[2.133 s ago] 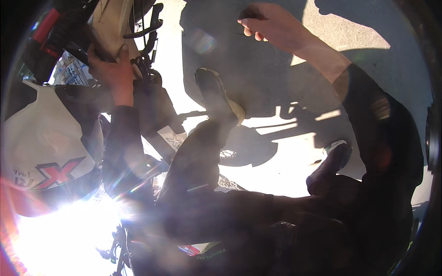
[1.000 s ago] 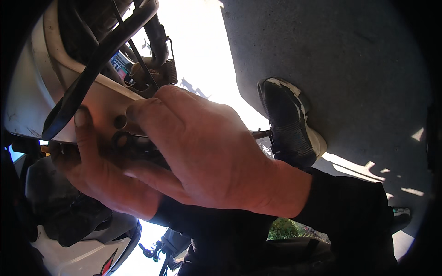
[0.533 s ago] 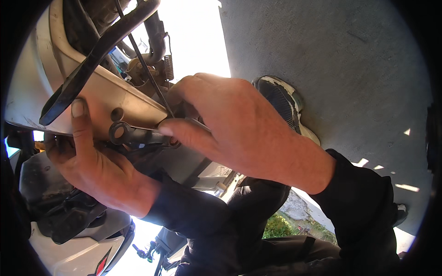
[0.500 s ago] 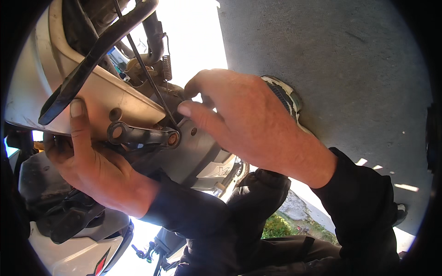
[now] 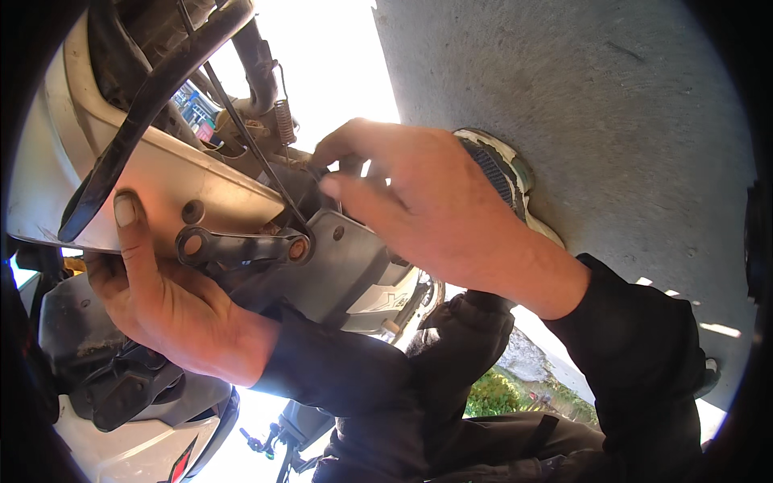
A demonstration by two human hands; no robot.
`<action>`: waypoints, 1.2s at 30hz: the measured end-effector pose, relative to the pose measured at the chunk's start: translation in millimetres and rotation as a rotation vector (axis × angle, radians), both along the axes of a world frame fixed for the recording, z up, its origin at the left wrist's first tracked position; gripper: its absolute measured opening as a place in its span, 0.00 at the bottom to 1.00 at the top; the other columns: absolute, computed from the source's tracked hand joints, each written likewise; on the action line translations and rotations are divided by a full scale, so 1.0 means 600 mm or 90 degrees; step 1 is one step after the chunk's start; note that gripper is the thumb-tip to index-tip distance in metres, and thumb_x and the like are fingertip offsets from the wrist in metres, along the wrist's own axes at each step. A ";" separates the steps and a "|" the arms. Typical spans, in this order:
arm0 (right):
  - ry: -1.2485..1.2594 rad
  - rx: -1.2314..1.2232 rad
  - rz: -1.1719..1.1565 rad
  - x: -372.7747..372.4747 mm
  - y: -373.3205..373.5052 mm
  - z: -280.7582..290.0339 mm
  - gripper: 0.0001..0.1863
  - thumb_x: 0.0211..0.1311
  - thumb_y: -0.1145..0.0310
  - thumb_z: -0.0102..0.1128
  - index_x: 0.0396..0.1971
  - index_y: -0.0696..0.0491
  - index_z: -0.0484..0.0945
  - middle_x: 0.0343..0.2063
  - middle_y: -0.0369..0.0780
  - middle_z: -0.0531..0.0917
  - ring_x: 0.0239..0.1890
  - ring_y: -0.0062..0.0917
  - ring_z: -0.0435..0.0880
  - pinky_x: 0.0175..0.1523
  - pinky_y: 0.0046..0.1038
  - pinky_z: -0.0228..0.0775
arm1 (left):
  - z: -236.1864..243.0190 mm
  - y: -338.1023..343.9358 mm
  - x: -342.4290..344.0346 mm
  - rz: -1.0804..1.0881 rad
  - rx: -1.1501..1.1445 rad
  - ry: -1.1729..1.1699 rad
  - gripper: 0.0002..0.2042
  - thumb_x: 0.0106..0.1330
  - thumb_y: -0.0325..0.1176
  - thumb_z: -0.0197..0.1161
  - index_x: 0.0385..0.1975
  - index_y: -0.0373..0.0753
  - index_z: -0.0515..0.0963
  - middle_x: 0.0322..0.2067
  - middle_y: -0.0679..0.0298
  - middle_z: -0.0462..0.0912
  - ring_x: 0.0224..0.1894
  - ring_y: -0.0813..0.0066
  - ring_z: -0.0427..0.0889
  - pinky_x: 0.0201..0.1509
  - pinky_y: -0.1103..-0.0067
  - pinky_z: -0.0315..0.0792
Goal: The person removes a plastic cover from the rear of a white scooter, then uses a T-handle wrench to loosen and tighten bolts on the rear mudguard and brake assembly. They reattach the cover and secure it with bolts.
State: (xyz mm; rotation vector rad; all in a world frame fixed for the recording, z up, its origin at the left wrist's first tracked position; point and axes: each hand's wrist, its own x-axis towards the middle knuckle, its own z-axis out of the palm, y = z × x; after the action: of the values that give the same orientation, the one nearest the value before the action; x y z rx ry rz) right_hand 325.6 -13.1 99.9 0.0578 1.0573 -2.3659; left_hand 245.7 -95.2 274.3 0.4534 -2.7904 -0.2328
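My left hand (image 5: 189, 326) grips the smooth, curved cream plastic panel (image 5: 221, 185) by its lower edge, thumb on its face. Past its right corner, my right hand (image 5: 439, 205) has thumb and forefinger curled close; I can't tell whether they pinch anything. A dark two-eyed metal link (image 5: 244, 248) lies just below that edge.

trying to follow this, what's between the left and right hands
In the head view, a black two-holed bracket, a thin dark rod's lower end and part of a grey panel lie between the left hand and the right hand.
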 end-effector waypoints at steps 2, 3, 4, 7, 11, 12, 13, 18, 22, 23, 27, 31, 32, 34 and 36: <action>0.004 -0.014 -0.039 -0.025 -0.031 0.022 0.11 0.66 0.67 0.64 0.37 0.60 0.79 0.34 0.50 0.84 0.40 0.46 0.86 0.47 0.42 0.77 | 0.001 -0.006 -0.001 -0.006 0.007 -0.011 0.33 0.57 0.34 0.80 0.57 0.22 0.71 0.51 0.45 0.82 0.49 0.58 0.86 0.47 0.76 0.85; 0.007 -0.009 -0.080 -0.036 -0.048 0.032 0.11 0.65 0.67 0.66 0.37 0.60 0.79 0.34 0.49 0.85 0.40 0.45 0.86 0.47 0.41 0.78 | 0.002 -0.009 -0.001 -0.011 0.016 -0.019 0.33 0.58 0.34 0.80 0.57 0.22 0.72 0.51 0.45 0.82 0.49 0.58 0.86 0.47 0.76 0.85; 0.016 -0.005 -0.121 -0.046 -0.061 0.039 0.12 0.64 0.66 0.68 0.37 0.60 0.80 0.34 0.48 0.85 0.39 0.45 0.87 0.47 0.41 0.78 | 0.004 -0.010 -0.001 -0.016 0.024 -0.019 0.32 0.58 0.34 0.80 0.57 0.22 0.72 0.51 0.45 0.82 0.49 0.58 0.86 0.47 0.77 0.85; 0.059 0.013 -0.178 -0.057 -0.073 0.052 0.13 0.62 0.65 0.69 0.37 0.59 0.81 0.35 0.45 0.86 0.39 0.41 0.88 0.48 0.40 0.80 | 0.007 -0.011 0.001 -0.011 0.039 -0.009 0.31 0.59 0.33 0.80 0.56 0.23 0.72 0.51 0.45 0.82 0.50 0.58 0.86 0.50 0.75 0.84; 0.023 -0.009 -0.152 -0.055 -0.085 0.070 0.12 0.61 0.65 0.69 0.37 0.58 0.82 0.35 0.46 0.86 0.40 0.39 0.89 0.47 0.38 0.81 | 0.001 -0.011 0.007 -0.015 0.028 0.003 0.31 0.59 0.34 0.79 0.56 0.23 0.72 0.51 0.45 0.82 0.50 0.59 0.86 0.54 0.74 0.83; 0.020 -0.006 -0.155 -0.053 -0.087 0.071 0.12 0.61 0.65 0.70 0.37 0.58 0.82 0.35 0.46 0.86 0.40 0.38 0.89 0.47 0.37 0.81 | 0.004 -0.012 0.006 -0.016 0.030 0.001 0.31 0.59 0.34 0.79 0.56 0.23 0.72 0.51 0.44 0.83 0.50 0.59 0.86 0.55 0.74 0.82; 0.015 -0.002 -0.158 -0.052 -0.088 0.072 0.12 0.60 0.66 0.70 0.37 0.58 0.82 0.34 0.47 0.87 0.39 0.38 0.89 0.46 0.37 0.81 | 0.004 -0.013 0.007 -0.016 0.031 -0.002 0.31 0.59 0.34 0.79 0.56 0.23 0.72 0.51 0.44 0.83 0.50 0.60 0.86 0.56 0.74 0.82; -0.002 -0.017 -0.157 -0.052 -0.094 0.075 0.10 0.60 0.68 0.69 0.36 0.59 0.82 0.34 0.47 0.87 0.39 0.38 0.89 0.46 0.35 0.81 | 0.004 -0.020 0.010 -0.018 0.007 0.010 0.30 0.59 0.34 0.79 0.54 0.23 0.71 0.51 0.44 0.83 0.50 0.59 0.86 0.57 0.74 0.81; 0.020 -0.014 -0.148 -0.050 -0.095 0.073 0.09 0.61 0.69 0.68 0.36 0.59 0.82 0.35 0.47 0.87 0.39 0.38 0.89 0.46 0.35 0.81 | 0.003 -0.023 0.011 -0.044 0.026 0.019 0.29 0.59 0.35 0.80 0.51 0.23 0.71 0.50 0.44 0.83 0.50 0.59 0.86 0.57 0.73 0.81; 0.030 -0.014 -0.134 -0.050 -0.093 0.072 0.09 0.61 0.69 0.67 0.37 0.59 0.82 0.35 0.47 0.87 0.39 0.38 0.89 0.46 0.34 0.81 | 0.005 -0.024 0.011 -0.036 0.023 0.007 0.29 0.59 0.35 0.80 0.51 0.22 0.71 0.50 0.44 0.82 0.50 0.59 0.86 0.57 0.73 0.81; 0.056 0.040 -0.109 -0.052 -0.086 0.074 0.10 0.62 0.69 0.67 0.39 0.58 0.81 0.35 0.46 0.87 0.38 0.39 0.89 0.45 0.35 0.82 | 0.005 -0.017 0.013 -0.034 0.010 -0.011 0.29 0.60 0.35 0.79 0.50 0.21 0.71 0.50 0.43 0.82 0.50 0.58 0.86 0.57 0.73 0.82; 0.055 0.007 -0.075 -0.051 -0.068 0.066 0.11 0.60 0.74 0.66 0.42 0.59 0.80 0.34 0.48 0.85 0.38 0.42 0.87 0.45 0.38 0.80 | -0.010 0.001 0.015 -0.040 0.007 -0.011 0.29 0.61 0.35 0.78 0.51 0.20 0.69 0.50 0.42 0.81 0.50 0.57 0.86 0.56 0.73 0.84; 0.060 0.009 -0.060 -0.050 -0.059 0.061 0.12 0.60 0.75 0.65 0.43 0.59 0.80 0.34 0.48 0.85 0.38 0.43 0.87 0.44 0.38 0.80 | -0.010 0.001 0.013 -0.050 0.019 -0.020 0.30 0.61 0.35 0.78 0.52 0.20 0.69 0.50 0.42 0.81 0.50 0.58 0.86 0.56 0.73 0.84; 0.084 0.040 -0.048 -0.044 -0.042 0.048 0.11 0.61 0.74 0.64 0.44 0.59 0.80 0.33 0.47 0.85 0.37 0.44 0.86 0.43 0.39 0.79 | -0.004 -0.008 0.008 -0.074 0.044 -0.030 0.31 0.62 0.35 0.78 0.53 0.20 0.68 0.49 0.43 0.81 0.49 0.58 0.86 0.55 0.74 0.84; 0.115 0.099 -0.047 -0.029 -0.022 0.036 0.11 0.64 0.72 0.64 0.44 0.58 0.80 0.33 0.46 0.85 0.36 0.43 0.85 0.42 0.39 0.78 | -0.001 -0.015 0.010 -0.083 0.034 -0.030 0.31 0.62 0.35 0.77 0.56 0.21 0.67 0.52 0.44 0.80 0.53 0.59 0.84 0.61 0.74 0.81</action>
State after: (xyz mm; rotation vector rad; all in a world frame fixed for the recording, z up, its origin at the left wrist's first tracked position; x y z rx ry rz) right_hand 308.2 -26.1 121.7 -0.0629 1.3454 -2.3861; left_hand 251.6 -104.0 273.8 0.2937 -2.8686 -0.3309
